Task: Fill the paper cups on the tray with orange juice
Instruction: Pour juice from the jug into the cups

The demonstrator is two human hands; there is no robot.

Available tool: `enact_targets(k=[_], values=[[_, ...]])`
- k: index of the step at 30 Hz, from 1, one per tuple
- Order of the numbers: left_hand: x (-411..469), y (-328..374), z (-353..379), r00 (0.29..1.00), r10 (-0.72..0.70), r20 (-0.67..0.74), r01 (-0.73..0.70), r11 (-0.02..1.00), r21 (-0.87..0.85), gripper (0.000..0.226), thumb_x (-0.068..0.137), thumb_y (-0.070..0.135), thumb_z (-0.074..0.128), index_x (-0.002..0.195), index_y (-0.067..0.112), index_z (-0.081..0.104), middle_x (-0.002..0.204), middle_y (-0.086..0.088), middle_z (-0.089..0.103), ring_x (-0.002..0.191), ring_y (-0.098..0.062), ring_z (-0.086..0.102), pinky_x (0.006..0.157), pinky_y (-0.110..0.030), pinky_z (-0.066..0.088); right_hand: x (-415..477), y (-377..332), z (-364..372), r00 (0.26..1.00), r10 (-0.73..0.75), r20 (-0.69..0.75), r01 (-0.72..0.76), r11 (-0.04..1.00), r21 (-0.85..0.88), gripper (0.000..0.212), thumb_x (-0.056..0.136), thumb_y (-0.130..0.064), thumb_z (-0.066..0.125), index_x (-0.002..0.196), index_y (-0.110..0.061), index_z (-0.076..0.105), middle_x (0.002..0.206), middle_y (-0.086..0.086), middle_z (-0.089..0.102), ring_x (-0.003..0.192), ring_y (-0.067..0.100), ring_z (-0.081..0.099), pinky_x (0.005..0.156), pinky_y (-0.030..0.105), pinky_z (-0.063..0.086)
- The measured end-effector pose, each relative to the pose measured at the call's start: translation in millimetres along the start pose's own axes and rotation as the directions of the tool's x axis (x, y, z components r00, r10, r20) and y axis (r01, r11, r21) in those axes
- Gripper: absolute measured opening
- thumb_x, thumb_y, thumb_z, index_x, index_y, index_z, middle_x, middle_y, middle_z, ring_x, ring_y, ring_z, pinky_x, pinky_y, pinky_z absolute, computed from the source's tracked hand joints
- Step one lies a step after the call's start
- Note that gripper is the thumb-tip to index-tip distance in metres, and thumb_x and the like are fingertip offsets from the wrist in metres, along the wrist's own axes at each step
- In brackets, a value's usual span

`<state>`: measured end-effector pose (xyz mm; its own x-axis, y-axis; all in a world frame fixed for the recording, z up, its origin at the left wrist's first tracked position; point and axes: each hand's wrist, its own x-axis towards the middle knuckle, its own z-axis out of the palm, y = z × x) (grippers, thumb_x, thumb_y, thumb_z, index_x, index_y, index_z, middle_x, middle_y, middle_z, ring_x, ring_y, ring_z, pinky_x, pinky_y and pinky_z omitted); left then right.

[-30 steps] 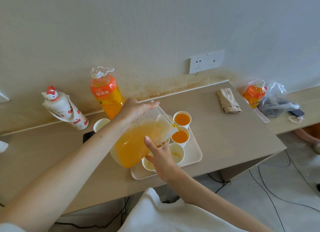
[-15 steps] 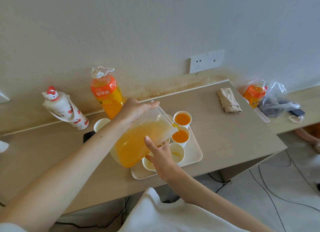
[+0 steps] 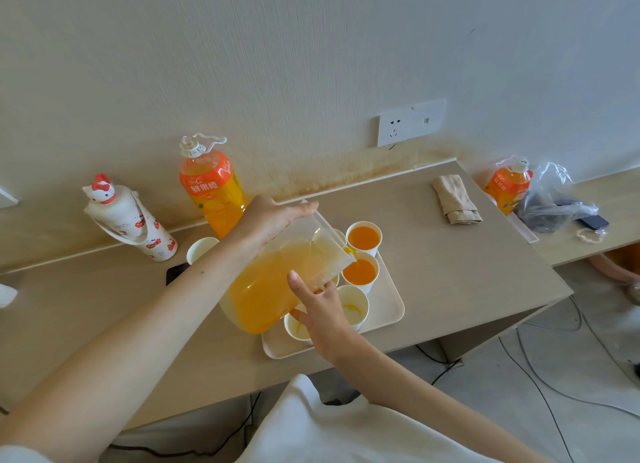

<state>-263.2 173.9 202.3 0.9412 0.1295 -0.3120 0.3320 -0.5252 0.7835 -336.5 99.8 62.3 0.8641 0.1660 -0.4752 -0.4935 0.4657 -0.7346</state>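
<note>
A clear pitcher (image 3: pixel 273 282) of orange juice is tilted to the right over the cream tray (image 3: pixel 389 307). My left hand (image 3: pixel 270 220) grips its top from the left. My right hand (image 3: pixel 318 310) supports it from below, near the spout. A thin stream of juice falls from the spout into the middle right paper cup (image 3: pixel 360 272), which is nearly full. The far right cup (image 3: pixel 364 237) is full of juice. The near right cup (image 3: pixel 353 307) and the near left cup (image 3: pixel 298 327) hold only a little. Other cups behind the pitcher are mostly hidden.
A large orange juice bottle (image 3: pixel 211 189) stands by the wall. Left of it are a white cartoon-cat flask (image 3: pixel 128 220), a loose paper cup (image 3: pixel 201 249) and a dark phone (image 3: pixel 176 272). A folded cloth (image 3: pixel 455 199) lies at the back right. A second bottle (image 3: pixel 507 185) and a plastic bag (image 3: pixel 554 203) sit on the lower shelf.
The juice level in the middle right cup has risen slightly. Both hands and the pitcher hold almost the same pose.
</note>
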Motion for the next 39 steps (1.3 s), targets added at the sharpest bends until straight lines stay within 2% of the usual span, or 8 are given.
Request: enact_targets(k=[5,9,17,34,39], values=[[-1.3,0.3,0.2,1.000,-0.002,0.000,0.002,1.000,-0.001,0.081,0.078,0.048,0.074,0.122,-0.016,0.050,0.128,-0.029,0.052,0.123,-0.046,0.045,0.101,-0.052,0.041,0.3,0.0,0.6,1.000,0.002,0.000,-0.002,1.000,-0.009,0.092,0.061,-0.046,0.078,0.138,-0.020,0.034,0.124,-0.004,0.057,0.104,0.010,0.057,0.084,0.031,0.048],[-1.7,0.5,0.6,1.000,-0.003,-0.005,0.003,1.000,-0.002,0.081,0.078,0.047,0.074,0.122,-0.016,0.050,0.129,-0.030,0.051,0.124,-0.047,0.044,0.101,-0.053,0.040,1.0,0.4,0.8,1.000,0.008,-0.003,-0.008,1.000,-0.007,0.096,0.059,-0.048,0.079,0.138,-0.019,0.035,0.127,-0.002,0.058,0.110,0.015,0.057,0.088,0.034,0.048],[-1.9,-0.4,0.2,1.000,-0.010,-0.011,0.010,1.000,0.003,0.082,0.078,0.049,0.073,0.123,-0.015,0.050,0.129,-0.030,0.051,0.124,-0.047,0.044,0.102,-0.052,0.040,0.7,0.6,0.9,1.000,0.009,0.001,-0.009,1.000,-0.003,0.092,0.061,-0.047,0.078,0.138,-0.019,0.036,0.128,-0.001,0.059,0.108,0.012,0.058,0.085,0.033,0.048],[2.1,-1.1,1.8,1.000,-0.010,0.001,0.010,1.000,0.014,0.085,0.078,0.051,0.072,0.125,-0.016,0.048,0.129,-0.030,0.051,0.124,-0.047,0.044,0.102,-0.053,0.039,1.4,-2.3,-0.3,1.000,0.011,0.018,-0.011,1.000,-0.003,0.086,0.063,-0.045,0.077,0.135,-0.023,0.034,0.119,-0.008,0.057,0.102,0.010,0.056,0.089,0.035,0.045],[3.9,-2.5,1.9,1.000,-0.011,-0.013,0.011,1.000,0.011,0.083,0.079,0.050,0.072,0.124,-0.015,0.049,0.127,-0.030,0.053,0.122,-0.046,0.046,0.100,-0.052,0.042,0.0,-3.4,0.1,1.000,0.005,0.013,-0.005,1.000,-0.001,0.086,0.064,-0.043,0.076,0.136,-0.020,0.035,0.118,-0.007,0.059,0.100,0.007,0.058,0.073,0.023,0.050]])
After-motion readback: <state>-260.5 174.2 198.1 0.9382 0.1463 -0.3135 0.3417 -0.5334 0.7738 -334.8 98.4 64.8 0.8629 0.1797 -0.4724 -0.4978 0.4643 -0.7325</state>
